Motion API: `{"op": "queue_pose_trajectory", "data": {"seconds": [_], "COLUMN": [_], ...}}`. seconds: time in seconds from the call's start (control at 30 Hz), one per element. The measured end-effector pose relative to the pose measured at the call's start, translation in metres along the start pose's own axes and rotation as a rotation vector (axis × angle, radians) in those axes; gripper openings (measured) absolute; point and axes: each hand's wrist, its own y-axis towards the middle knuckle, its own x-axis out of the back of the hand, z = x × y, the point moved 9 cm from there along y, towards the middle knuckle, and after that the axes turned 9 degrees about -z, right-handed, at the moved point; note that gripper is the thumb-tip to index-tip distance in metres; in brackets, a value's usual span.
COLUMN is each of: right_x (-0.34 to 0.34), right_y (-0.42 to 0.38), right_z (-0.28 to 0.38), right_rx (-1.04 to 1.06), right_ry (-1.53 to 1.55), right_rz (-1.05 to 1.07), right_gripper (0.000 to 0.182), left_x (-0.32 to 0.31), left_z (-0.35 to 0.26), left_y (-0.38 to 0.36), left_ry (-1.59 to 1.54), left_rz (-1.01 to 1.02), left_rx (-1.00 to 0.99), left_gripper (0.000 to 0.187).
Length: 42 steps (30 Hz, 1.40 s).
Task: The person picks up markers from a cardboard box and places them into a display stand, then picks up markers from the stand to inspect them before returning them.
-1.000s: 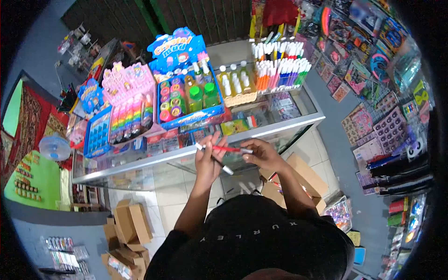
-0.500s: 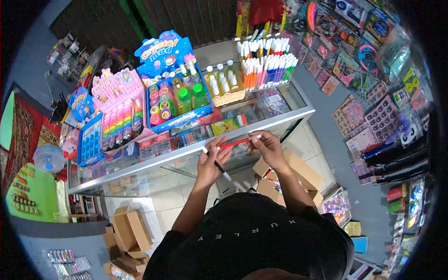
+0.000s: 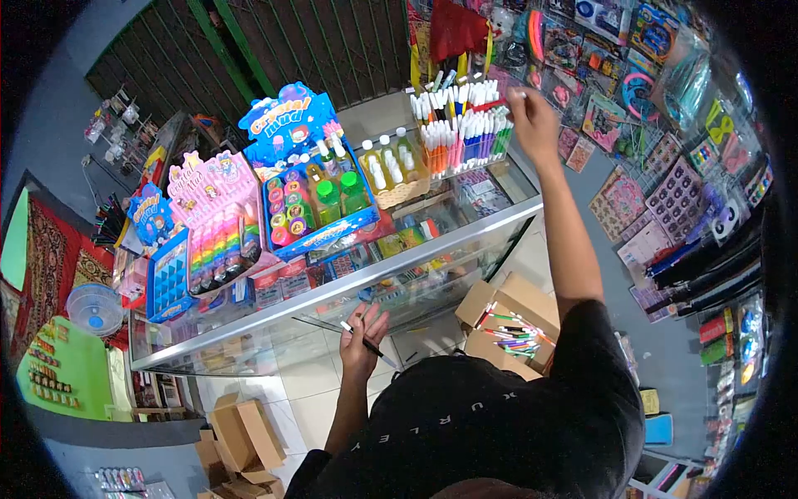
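My left hand (image 3: 362, 339) holds a black marker (image 3: 371, 347) with a white cap, low in front of the glass counter. Up at the right, my right hand (image 3: 532, 119) is at the edge of the marker rack (image 3: 462, 126), its fingers closed round the end of a red marker (image 3: 490, 106) that lies across the white-capped markers. Orange, blue and green markers stand in the rack's front row.
On the glass counter (image 3: 332, 289) stand a Crystal Mud box (image 3: 322, 218), a pink display box (image 3: 221, 258) and a basket of bottles (image 3: 402, 193). An open carton of markers (image 3: 549, 313) is on the floor. Packaged goods hang at right.
My right hand has moved from beside my left hand up to the rack, taking the red marker along. My left hand has dropped slightly, keeping the black marker. More of the carton shows.
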Motion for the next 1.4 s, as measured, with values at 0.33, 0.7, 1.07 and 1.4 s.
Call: {"op": "queue_pose_trajectory", "data": {"seconds": [0.33, 0.7, 1.07, 1.4], "right_x": [-0.067, -0.08, -0.107, -0.064], "right_y": [0.042, 0.006, 0.022, 0.056], "right_z": [-0.025, -0.003, -0.002, 0.068], "right_rx": [0.11, 0.263, 0.409, 0.304], "right_ry": [-0.135, -0.315, -0.315, -0.069], "right_rz": [0.091, 0.239, 0.278, -0.035], "right_gripper": [0.029, 0.023, 0.012, 0.017], "left_x": [0.017, 0.019, 0.026, 0.03], "left_z": [-0.012, -0.006, -0.004, -0.003], "left_y": [-0.009, -0.005, -0.014, -0.008], "left_ry": [-0.026, 0.001, -0.021, -0.044], "left_rz": [-0.039, -0.08, -0.072, -0.082], "left_rx": [-0.062, -0.029, -0.027, -0.01], "left_gripper": [0.049, 0.049, 0.045, 0.044]}}
